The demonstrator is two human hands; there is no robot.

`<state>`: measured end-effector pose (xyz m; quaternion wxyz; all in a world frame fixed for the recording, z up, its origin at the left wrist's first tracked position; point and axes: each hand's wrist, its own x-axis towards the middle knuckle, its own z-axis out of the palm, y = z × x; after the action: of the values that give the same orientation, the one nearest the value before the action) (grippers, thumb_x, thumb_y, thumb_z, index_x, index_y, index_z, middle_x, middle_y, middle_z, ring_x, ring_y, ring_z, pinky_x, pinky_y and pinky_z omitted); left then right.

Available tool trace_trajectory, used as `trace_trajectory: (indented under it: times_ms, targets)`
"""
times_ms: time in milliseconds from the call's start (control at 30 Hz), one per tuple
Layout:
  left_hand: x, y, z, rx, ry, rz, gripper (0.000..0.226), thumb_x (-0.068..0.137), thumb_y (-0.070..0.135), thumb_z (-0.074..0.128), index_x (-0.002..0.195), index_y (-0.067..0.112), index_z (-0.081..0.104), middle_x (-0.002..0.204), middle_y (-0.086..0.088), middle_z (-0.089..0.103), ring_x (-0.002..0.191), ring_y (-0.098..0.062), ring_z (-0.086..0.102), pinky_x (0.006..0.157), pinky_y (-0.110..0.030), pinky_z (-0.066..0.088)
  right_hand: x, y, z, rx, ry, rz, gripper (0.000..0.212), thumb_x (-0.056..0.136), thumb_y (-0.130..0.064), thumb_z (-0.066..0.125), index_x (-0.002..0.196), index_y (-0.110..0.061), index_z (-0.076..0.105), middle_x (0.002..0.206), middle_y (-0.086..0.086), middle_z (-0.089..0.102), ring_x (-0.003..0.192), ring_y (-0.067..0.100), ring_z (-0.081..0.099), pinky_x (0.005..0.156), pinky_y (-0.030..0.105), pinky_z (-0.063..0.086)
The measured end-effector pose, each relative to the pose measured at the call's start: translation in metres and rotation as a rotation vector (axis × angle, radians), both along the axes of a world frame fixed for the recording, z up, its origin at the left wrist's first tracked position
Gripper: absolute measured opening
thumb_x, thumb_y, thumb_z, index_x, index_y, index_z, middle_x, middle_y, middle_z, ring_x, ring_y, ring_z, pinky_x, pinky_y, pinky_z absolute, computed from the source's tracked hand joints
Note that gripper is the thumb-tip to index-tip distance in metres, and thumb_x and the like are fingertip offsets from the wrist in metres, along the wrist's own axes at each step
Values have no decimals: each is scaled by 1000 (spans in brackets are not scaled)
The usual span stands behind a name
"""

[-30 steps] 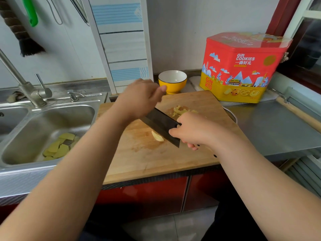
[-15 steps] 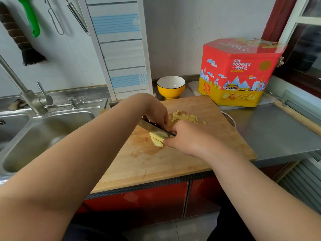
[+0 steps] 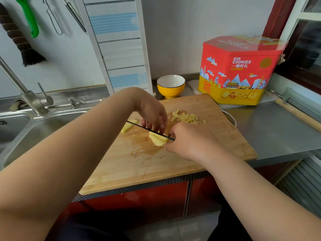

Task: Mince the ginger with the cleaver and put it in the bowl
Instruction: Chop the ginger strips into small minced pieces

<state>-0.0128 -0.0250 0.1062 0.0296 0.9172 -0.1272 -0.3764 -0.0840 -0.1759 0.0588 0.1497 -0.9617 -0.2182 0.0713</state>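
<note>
Fingers of the right hand (image 3: 189, 141) curl round the cleaver (image 3: 149, 129) handle, blade edge-down on the ginger slices (image 3: 158, 140); left hand (image 3: 152, 113) fingertips bend down, pressing the slices on the cutting board (image 3: 173, 167); minced ginger (image 3: 185, 117) lies piled farther back; another slice (image 3: 127, 127) sits left of the blade; the yellow bowl (image 3: 170, 86) behind the board holds nothing visible; a cookie tin (image 3: 241, 70) stands closed beside it.
</note>
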Motion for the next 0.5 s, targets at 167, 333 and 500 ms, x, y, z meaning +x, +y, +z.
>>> trace_trajectory:
  times_ms: [167, 333, 500]
  targets:
    - [3, 1, -24, 42, 62, 83, 22, 101, 13, 42, 111, 16, 61, 101, -2, 64, 93, -19, 62, 74, -26, 51, -6, 7, -2, -7, -20, 44, 19, 89, -39, 62, 92, -21, 66, 75, -2, 62, 66, 16, 57, 48, 27, 36]
    - [7, -9, -34, 100, 69, 99, 17, 101, 22, 42, 104, 20, 59, 123, -5, 61, 115, -23, 58, 90, -33, 50, -9, 9, 2, 4, -50, 45, 22, 89, -38, 61, 101, -21, 67, 78, -3, 61, 68, 17, 57, 48, 27, 35]
    - [4, -14, -17, 70, -18, 74, 30, 101, 29, 40, 123, 14, 55, 118, -1, 59, 118, -20, 53, 92, -32, 43, -9, 6, 8, 16, -65, 40, 27, 89, -42, 61, 106, -21, 66, 86, -2, 64, 76, 20, 60, 52, 27, 39]
